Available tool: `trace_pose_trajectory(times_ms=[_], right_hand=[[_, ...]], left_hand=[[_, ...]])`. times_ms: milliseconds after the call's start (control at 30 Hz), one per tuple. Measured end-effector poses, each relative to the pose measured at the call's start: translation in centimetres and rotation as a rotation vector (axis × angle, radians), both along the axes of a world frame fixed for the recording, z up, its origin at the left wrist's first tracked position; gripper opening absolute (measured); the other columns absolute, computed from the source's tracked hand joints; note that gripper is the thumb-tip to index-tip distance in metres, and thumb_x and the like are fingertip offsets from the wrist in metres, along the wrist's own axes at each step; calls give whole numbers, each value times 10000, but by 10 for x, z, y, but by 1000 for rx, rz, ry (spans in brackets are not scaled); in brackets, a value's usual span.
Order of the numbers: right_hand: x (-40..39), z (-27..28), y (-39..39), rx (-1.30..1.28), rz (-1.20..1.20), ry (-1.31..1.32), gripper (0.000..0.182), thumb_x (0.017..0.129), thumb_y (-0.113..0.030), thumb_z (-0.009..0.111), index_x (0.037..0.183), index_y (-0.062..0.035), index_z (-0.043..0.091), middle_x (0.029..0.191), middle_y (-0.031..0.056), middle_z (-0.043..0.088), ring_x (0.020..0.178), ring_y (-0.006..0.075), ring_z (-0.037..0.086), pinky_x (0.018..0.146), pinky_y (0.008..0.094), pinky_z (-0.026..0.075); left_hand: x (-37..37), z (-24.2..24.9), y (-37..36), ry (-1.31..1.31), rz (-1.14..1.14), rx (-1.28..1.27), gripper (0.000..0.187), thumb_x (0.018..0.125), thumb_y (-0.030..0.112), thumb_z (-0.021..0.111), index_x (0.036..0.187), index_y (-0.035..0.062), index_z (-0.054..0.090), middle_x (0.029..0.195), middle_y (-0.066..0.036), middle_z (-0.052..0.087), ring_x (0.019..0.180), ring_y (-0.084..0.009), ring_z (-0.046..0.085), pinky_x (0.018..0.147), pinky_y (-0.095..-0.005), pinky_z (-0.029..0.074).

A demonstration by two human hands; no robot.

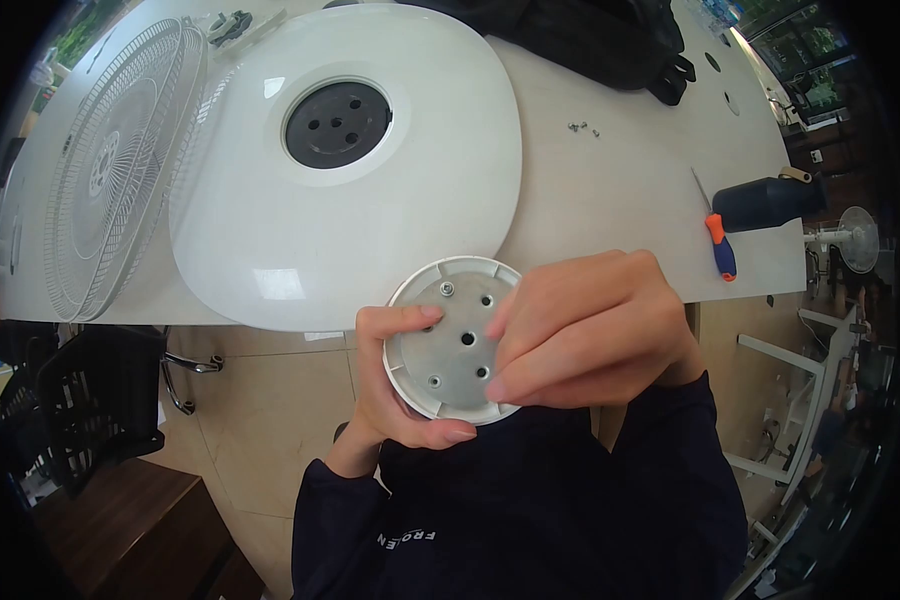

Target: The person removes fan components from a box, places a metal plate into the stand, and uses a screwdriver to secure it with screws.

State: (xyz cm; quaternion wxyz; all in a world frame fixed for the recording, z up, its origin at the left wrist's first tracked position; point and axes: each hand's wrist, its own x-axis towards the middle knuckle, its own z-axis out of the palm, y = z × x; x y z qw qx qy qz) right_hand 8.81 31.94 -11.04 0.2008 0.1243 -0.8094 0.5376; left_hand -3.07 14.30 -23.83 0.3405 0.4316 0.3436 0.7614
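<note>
Nearest the camera, held in front of the person's dark sleeves and off the near edge of the worktop, is the round white plastic cap with a grey metal plate inside [452, 340]. The left hand [402, 385] cradles it from below and from the left, its fingers curled round the rim and the thumb lying across the plate's left side. The right hand [590, 330] lies over the cap's right edge, fingers pressed together with the tips on the plate near the holes; whether they pinch a screw I cannot tell.

To do this well, I judge the left hand should keep the cap level and steady while the right fingertips work a single hole, so a small part cannot slip out and fall to the floor.

The right side of the cap is hidden under the right hand, and only one screw head shows at the plate's far edge.

Farther off on the pale worktop [610, 190], to the right, lie an orange-and-blue handled screwdriver [718, 240] and a dark cylindrical motor housing [768, 203]. Beyond the cap sits the large white rounded fan base with a black hub [350, 150], a white wire fan grille [115, 160] to its left. Tiny loose screws [582, 127] lie far right, too small to count. A black bag [590, 35] is cut off at the far edge.
</note>
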Motion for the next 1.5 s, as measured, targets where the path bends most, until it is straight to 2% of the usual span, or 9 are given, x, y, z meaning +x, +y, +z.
trace_pose_trajectory(times_ms=[167,333,567,833,967,1033,1167,1233,1500], right_hand=[[-11,1,-5,169,-50,-64,179,733,-46,822,897,-53,750,792,34,705,691,182,663,793,393,541],[-13,7,3,480,1,-95,141,756,-75,771,851,-125,680,814,-15,624,784,183,614,823,345,470],[-29,6,-10,420,99,-81,120,766,-86,761,827,-120,663,829,-17,601,789,192,603,778,344,447],[-34,7,-9,306,153,-178,132,757,-80,773,838,-96,670,852,32,625,792,263,617,730,364,495],[-34,6,-11,323,119,-212,130,755,-92,780,830,-91,675,856,29,628,792,259,617,732,362,494],[-33,4,-12,366,49,-195,216,660,-112,862,842,-127,746,823,-16,654,766,192,620,692,322,480],[-34,9,-6,361,90,-264,201,678,-104,861,841,-118,745,829,-4,663,765,199,637,680,318,492],[-33,9,-5,220,148,-350,189,701,-83,849,857,-102,745,832,18,665,754,210,646,653,319,502],[-33,6,-13,259,100,-307,181,712,-64,836,861,-88,736,836,32,640,724,207,635,618,309,494]], left_hand=[[-2,-3,1,22,-32,29,941,632,326,953,1316,66,360,1252,-217,515,1129,-277,584,926,-399,501],[-1,-7,1,23,-29,-2,932,634,335,948,1317,66,375,1272,-209,488,1152,-277,557,941,-405,476],[-2,-4,1,56,-1,-21,902,628,356,946,1289,65,406,1246,-200,516,1136,-275,567,940,-403,470],[-3,-2,4,84,22,-34,892,622,386,953,1261,64,421,1195,-174,552,1103,-248,588,921,-389,473],[-2,-5,4,46,8,-18,873,627,379,952,1249,65,426,1186,-169,559,1075,-242,603,895,-382,486],[-1,-3,4,43,3,-25,868,628,376,952,1246,66,428,1180,-167,563,1065,-239,608,886,-378,490],[-2,-3,6,44,9,-6,860,631,363,952,1246,65,429,1163,-164,571,1050,-235,617,871,-373,498],[-1,-4,5,37,-6,-21,858,632,360,951,1247,64,430,1161,-163,572,1053,-235,617,872,-374,497],[1,-5,4,4,-14,-40,841,636,365,950,1228,62,436,1159,-160,573,1049,-228,610,875,-370,494]])
